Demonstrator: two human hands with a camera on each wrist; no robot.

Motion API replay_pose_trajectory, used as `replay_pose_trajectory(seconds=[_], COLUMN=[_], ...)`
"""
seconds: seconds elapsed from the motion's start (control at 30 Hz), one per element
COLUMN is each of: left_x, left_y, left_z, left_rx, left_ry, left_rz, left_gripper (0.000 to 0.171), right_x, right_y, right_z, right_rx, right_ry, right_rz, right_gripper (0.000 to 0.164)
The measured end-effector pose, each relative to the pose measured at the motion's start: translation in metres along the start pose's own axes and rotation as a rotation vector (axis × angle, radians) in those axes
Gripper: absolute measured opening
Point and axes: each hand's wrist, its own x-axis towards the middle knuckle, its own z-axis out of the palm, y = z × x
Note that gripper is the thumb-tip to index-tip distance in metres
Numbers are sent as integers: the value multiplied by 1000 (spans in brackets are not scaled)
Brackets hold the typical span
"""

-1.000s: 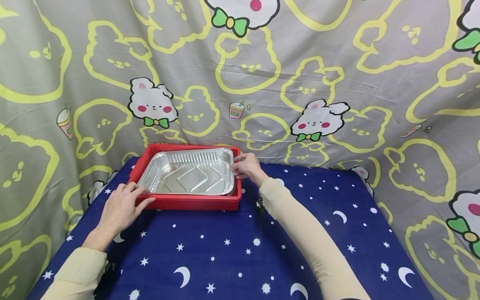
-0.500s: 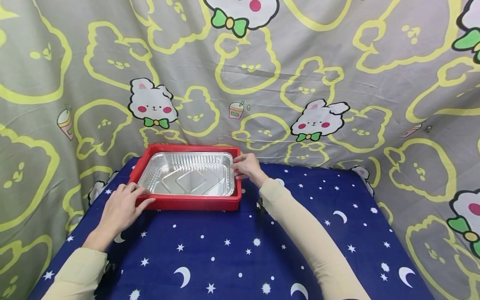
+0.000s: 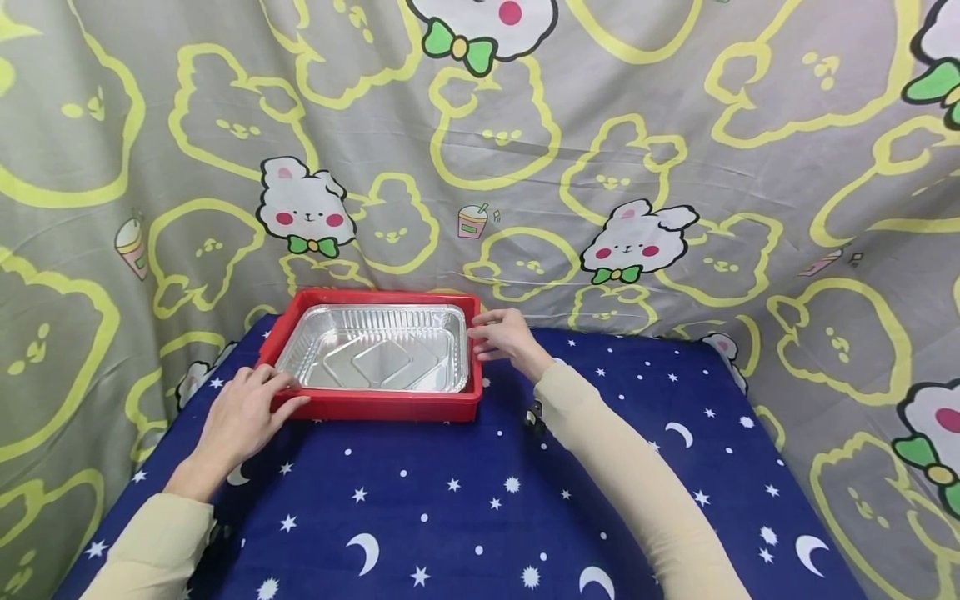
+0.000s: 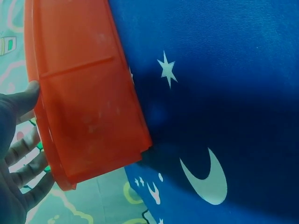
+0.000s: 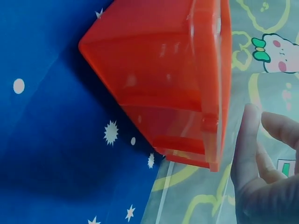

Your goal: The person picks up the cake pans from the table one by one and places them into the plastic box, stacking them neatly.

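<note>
A shiny foil pan (image 3: 382, 358) sits inside a red plastic bin (image 3: 390, 406) at the back left of the table. My left hand (image 3: 243, 412) holds the bin's near left corner. In the left wrist view, its thumb (image 4: 30, 93) lies at the rim and the other fingers (image 4: 30, 163) come round behind it. My right hand (image 3: 510, 337) is at the bin's right end, fingers loosely extended. In the right wrist view these fingers (image 5: 247, 140) stand apart from the bin's rim (image 5: 226, 70), with nothing between them.
A dark blue cloth (image 3: 450, 500) with white stars and moons covers the table. Close behind the bin hangs a grey curtain (image 3: 525, 250) with yellow outlines and white bunnies.
The foil pan's far side has sunk lower, so it lies flatter in the bin. My right hand has come off the pan and shifted slightly right. The left hand stays put.
</note>
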Motion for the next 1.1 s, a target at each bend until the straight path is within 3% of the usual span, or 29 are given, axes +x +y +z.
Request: replay_pose_trajectory(seconds=[0.37,0.63,0.87,1.1], left_x=[1,6,11,15], left_y=[3,15,33,56], left_z=[-4,-7,-9,-2], left_rx=[-2,-12,-27,-68], left_ry=[-36,-45,-7,61], left_rz=[-15,-10,25,120], left_gripper=[25,29,29,28], right_x=[-16,-31,-49,-74], right_y=[-1,1,9,22], right_z=[-11,-28,-45,-63], right_rx=[31,16,-24,-129], right_ry=[-42,-33,-2,49], right_rz=[-26,-63,-115,-229], right_gripper=[46,43,39,36])
